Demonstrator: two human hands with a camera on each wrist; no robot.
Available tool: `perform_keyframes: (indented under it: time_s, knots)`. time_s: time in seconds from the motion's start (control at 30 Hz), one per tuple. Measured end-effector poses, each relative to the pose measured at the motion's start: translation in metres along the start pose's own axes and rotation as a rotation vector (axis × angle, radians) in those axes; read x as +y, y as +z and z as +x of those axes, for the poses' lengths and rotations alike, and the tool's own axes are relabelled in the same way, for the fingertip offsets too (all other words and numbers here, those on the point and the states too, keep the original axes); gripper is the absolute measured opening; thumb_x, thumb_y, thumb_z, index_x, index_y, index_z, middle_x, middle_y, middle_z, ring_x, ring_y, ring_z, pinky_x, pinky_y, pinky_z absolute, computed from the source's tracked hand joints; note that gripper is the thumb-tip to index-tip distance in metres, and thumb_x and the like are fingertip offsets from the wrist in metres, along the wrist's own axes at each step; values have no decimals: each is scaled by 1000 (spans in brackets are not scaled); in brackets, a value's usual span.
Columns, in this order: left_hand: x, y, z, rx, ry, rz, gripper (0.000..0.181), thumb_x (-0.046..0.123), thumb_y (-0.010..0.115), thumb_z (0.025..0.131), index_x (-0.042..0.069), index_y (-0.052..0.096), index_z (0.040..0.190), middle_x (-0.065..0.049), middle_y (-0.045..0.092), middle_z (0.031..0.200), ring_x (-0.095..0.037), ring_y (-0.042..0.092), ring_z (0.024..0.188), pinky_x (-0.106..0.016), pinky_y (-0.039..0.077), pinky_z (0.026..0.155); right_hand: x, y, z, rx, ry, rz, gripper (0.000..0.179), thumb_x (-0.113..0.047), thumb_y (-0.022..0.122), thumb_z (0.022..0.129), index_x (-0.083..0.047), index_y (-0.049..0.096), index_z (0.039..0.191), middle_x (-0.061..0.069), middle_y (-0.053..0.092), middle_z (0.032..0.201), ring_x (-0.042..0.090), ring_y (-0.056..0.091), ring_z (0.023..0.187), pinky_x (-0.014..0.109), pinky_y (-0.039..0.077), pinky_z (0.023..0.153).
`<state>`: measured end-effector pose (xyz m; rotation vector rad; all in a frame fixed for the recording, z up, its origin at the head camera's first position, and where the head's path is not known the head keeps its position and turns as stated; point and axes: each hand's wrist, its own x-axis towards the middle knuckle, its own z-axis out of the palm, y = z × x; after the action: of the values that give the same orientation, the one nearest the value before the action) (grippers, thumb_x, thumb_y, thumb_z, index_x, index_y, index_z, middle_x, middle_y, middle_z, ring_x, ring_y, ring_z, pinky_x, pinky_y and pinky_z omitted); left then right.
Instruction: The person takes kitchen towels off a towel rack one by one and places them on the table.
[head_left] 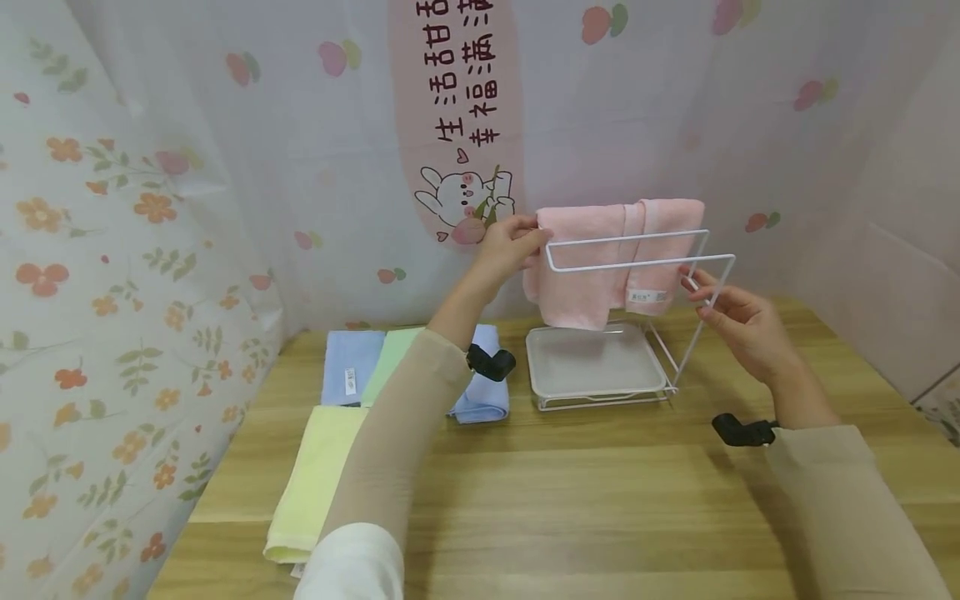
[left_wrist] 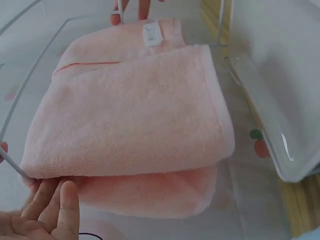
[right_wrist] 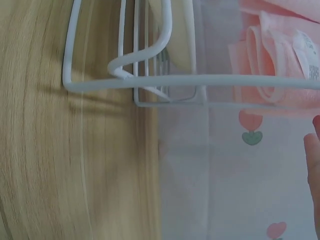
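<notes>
A pink towel (head_left: 581,283) hangs folded over the top of a white wire rack (head_left: 637,265), its label showing near the right end. My left hand (head_left: 510,246) is at the towel's left end, pinching its edge by the rack's corner; in the left wrist view, the fingers (left_wrist: 42,205) reach up under the fold. On the right, my right hand (head_left: 738,321) grips the rack's upper side wire between thumb and fingers. Only its fingertips (right_wrist: 314,155) show at the edge of the right wrist view. A second pink folded layer (head_left: 667,250) lies alongside the first.
A shallow white tray (head_left: 592,387) sits in the rack's base. To the left lie blue (head_left: 348,358), green (head_left: 386,367) and yellow (head_left: 311,475) towels, plus another blue one (head_left: 483,396) partly behind my left forearm. A printed curtain (head_left: 337,208) stands behind the wooden table (head_left: 585,508).
</notes>
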<state>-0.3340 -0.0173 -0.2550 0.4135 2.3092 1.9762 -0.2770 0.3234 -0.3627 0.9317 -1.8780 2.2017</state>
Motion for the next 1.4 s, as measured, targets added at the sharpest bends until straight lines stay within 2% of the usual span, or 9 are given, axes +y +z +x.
perform_keyframes:
  time_s: [0.2, 0.33, 0.47, 0.57, 0.7, 0.8, 0.93, 1.17, 1.4]
  knots:
    - [4, 4, 6, 5, -24, -69, 54, 17, 66, 95, 17, 42, 143, -14, 60, 137, -29, 66, 112, -37, 56, 95, -2, -3, 0, 13, -12, -33, 25, 15, 45, 98, 4, 66, 105, 5, 46, 154, 7, 39, 144, 15, 40, 105]
    - [7, 6, 12, -30, -18, -61, 52, 14, 65, 95, 26, 50, 143, -8, 61, 135, -20, 63, 107, -36, 55, 91, -2, -4, 4, -17, -34, -3, 24, 16, 44, 97, 9, 65, 106, 7, 47, 154, 11, 48, 138, 17, 41, 106]
    - [9, 9, 18, -49, -28, -65, 48, 12, 67, 93, 29, 57, 137, -1, 64, 130, -11, 59, 98, -28, 50, 78, -2, -5, 5, -31, -50, 18, 28, 18, 41, 97, 8, 66, 106, 7, 47, 153, 11, 51, 136, 18, 41, 104]
    - [11, 11, 21, -33, -1, -126, 50, 3, 66, 92, 25, 58, 135, -3, 66, 128, -11, 57, 91, -26, 46, 71, -3, -4, 5, -17, -38, 8, 28, 18, 41, 97, 8, 65, 106, 7, 46, 154, 11, 51, 136, 20, 41, 103]
    - [13, 13, 24, -12, 42, -192, 52, -10, 63, 89, 17, 60, 133, -9, 65, 129, -14, 60, 95, -26, 51, 76, -3, -3, 4, 24, -8, -28, 27, 15, 44, 97, 3, 68, 103, 3, 46, 155, 9, 41, 144, 18, 41, 101]
    - [17, 15, 24, 17, 41, -165, 49, -11, 64, 88, 18, 64, 128, -9, 67, 126, -16, 64, 102, -28, 56, 84, -2, -2, 2, 48, 0, -44, 27, 14, 46, 97, 0, 69, 101, 1, 47, 154, 6, 33, 147, 16, 41, 101]
    - [21, 21, 24, 80, 66, -89, 43, -9, 65, 89, 17, 67, 124, -11, 71, 117, -16, 66, 99, -26, 56, 85, 0, -2, -1, 48, -8, -43, 26, 15, 46, 97, 3, 68, 103, 3, 46, 154, 7, 38, 145, 18, 41, 102]
    - [23, 24, 20, 184, 188, -133, 39, -10, 65, 89, 9, 67, 122, -12, 70, 122, -13, 64, 98, -21, 55, 86, 2, -2, -3, 47, -16, -38, 26, 13, 46, 98, 1, 68, 105, 2, 49, 152, 8, 33, 147, 20, 32, 112]
    - [23, 15, 20, 144, 402, -176, 58, -22, 64, 82, 3, 58, 134, -11, 58, 141, -14, 55, 127, -21, 48, 103, 5, -3, -4, 33, -6, -22, 27, 13, 45, 99, 1, 68, 107, 4, 47, 153, 11, 26, 151, 37, 9, 126]
